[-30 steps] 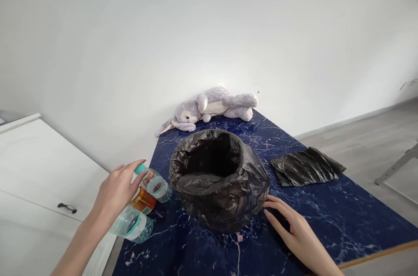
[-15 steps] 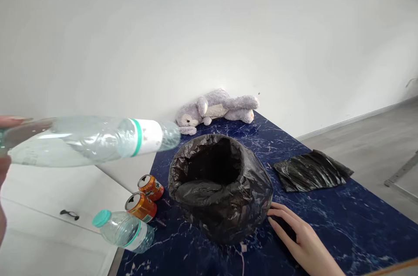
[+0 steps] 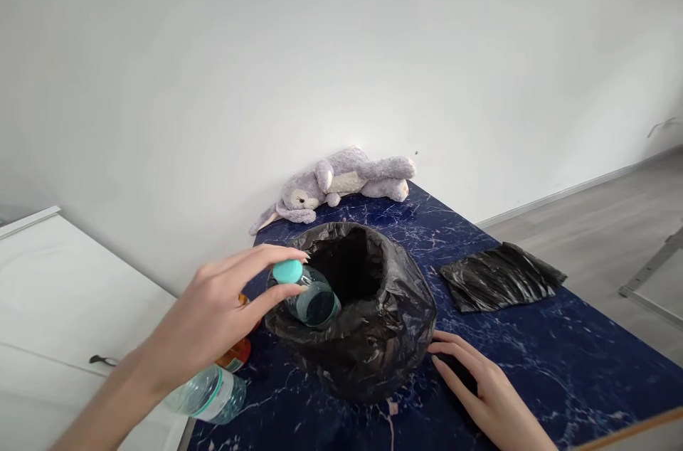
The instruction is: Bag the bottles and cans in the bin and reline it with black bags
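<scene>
A clear plastic bottle (image 3: 316, 305) with a teal cap points base-down into the mouth of a bin lined with a black garbage bag (image 3: 405, 337). My left hand (image 3: 229, 301) has its thumb and fingers closed around the bottle's neck, just below the cap. Against the lower right side of the bag rest the fingertips of my right hand (image 3: 474, 380), its fingers stretched out and thumb apart. A second clear bottle (image 3: 218, 394) stands left of the bin, partly behind my left forearm. Orange cans (image 3: 237, 355) beside it are mostly covered by my left hand.
The blue marbled tabletop (image 3: 533, 351) carries a folded black plastic bag (image 3: 501, 279) on the right. A lilac plush rabbit (image 3: 341, 181) lies along the wall at the back. White drawers (image 3: 53, 294) with a dark handle stand at the left.
My left hand has brought the bottle from the far left over to the bin and tilted it base-down into the opening. My right hand stays at the bag's side. The view has shifted slightly.
</scene>
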### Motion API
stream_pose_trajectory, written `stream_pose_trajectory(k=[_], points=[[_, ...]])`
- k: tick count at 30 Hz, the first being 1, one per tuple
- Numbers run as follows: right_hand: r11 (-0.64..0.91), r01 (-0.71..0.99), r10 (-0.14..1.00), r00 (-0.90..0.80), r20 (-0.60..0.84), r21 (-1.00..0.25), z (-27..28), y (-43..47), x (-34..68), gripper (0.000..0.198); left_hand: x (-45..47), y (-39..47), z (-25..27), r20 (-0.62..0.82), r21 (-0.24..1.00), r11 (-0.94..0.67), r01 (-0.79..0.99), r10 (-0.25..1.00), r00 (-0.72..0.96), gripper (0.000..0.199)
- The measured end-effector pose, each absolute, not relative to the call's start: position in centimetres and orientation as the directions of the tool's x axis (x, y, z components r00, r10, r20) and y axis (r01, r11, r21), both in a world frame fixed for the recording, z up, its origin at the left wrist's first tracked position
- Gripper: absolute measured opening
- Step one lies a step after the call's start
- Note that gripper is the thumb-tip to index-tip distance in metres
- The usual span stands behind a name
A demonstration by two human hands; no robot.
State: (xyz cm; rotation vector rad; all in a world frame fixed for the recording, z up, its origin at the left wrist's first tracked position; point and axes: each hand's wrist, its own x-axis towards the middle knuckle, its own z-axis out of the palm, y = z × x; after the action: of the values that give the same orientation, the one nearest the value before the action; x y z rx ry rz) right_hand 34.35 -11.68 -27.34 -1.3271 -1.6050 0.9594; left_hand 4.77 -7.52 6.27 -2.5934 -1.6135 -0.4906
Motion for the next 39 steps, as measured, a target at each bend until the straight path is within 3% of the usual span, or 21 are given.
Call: stream_pose_trajectory(k=[5,14,16,20,24,28,31,35,39], points=[[0.137,0.359,0.988,-0.121,0.100,-0.923,-27.6,-11.6,34.5,0.036,4.0,-6.0,4.2,0.114,0.148,-0.463,0.874,0.886,0.450,0.042],[0.116,0.399,0.987,-0.147,0.061,-0.910,-27.9,-11.6,34.7,0.041,3.2,-3.7,3.6,-0.049,0.076,-0.522,0.850,0.849,0.526,0.045],[0.119,0.407,0.987,-0.144,0.065,-0.906,-28.0,-11.7,34.7,0.042,3.4,-4.0,4.2,-0.009,0.101,-0.518,0.849,0.853,0.521,0.047],[0.137,0.425,0.986,-0.143,0.083,-0.895,-27.9,-11.7,34.7,0.042,2.3,-5.4,5.2,0.228,0.165,-0.332,0.929,0.929,0.291,0.045],[0.153,0.430,0.986,-0.131,0.106,-0.890,-27.8,-11.6,34.7,0.041,-2.0,-6.6,5.6,0.363,0.079,-0.097,0.992,0.930,0.062,0.045],[0.170,0.436,0.984,-0.125,0.128,-0.884,-27.9,-11.6,34.8,0.041,-7.7,-8.3,4.7,0.229,0.012,0.164,0.986,0.960,-0.162,0.062],[0.170,0.439,0.984,-0.124,0.128,-0.882,-28.0,-11.6,34.8,0.041,-11.4,-10.4,2.8,0.124,0.017,0.244,0.970,0.962,-0.244,0.070],[0.199,0.439,0.980,-0.113,0.166,-0.876,-28.0,-11.8,34.7,0.038,-15.1,-13.0,-0.5,0.100,0.025,0.278,0.960,0.955,-0.279,0.061],[0.214,0.441,0.977,-0.109,0.185,-0.872,-27.8,-11.9,34.7,0.038,-16.5,-14.6,-2.7,0.087,0.113,0.277,0.954,0.954,-0.287,0.048]])
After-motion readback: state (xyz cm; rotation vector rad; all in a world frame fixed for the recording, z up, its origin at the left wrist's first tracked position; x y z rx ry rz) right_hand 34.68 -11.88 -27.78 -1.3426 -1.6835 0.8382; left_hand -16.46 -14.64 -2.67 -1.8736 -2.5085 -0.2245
